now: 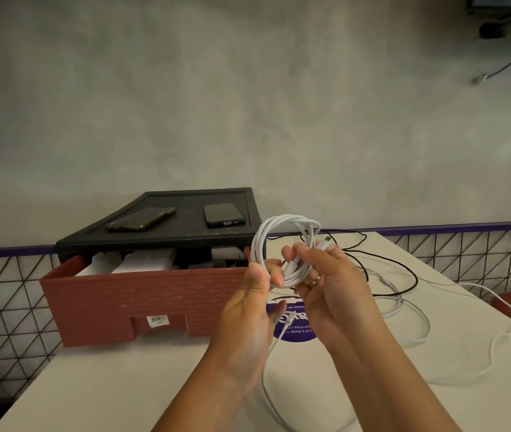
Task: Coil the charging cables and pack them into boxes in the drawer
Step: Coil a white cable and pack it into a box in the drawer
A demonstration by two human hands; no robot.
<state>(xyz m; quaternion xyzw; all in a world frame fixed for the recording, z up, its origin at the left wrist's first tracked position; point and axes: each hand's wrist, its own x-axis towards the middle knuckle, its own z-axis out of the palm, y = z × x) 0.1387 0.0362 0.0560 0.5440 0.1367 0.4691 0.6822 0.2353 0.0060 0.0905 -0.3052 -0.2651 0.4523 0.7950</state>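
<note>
Head view: both hands hold a coiled white charging cable above the table, just in front of the open red-brown drawer. The left hand pinches the loops so they cannot spring apart. The right hand curls around the bundle, probably to wind in the trailing end. White boxes wait inside the drawer. More cables lie loose on the table. A purple sticker, upside down, partly reads "Let's keep"; a barcode label is unreadable.

Two phones, one drawer. Two hands, one white coil, one black cable. Loose white cables: count unclear.
</note>
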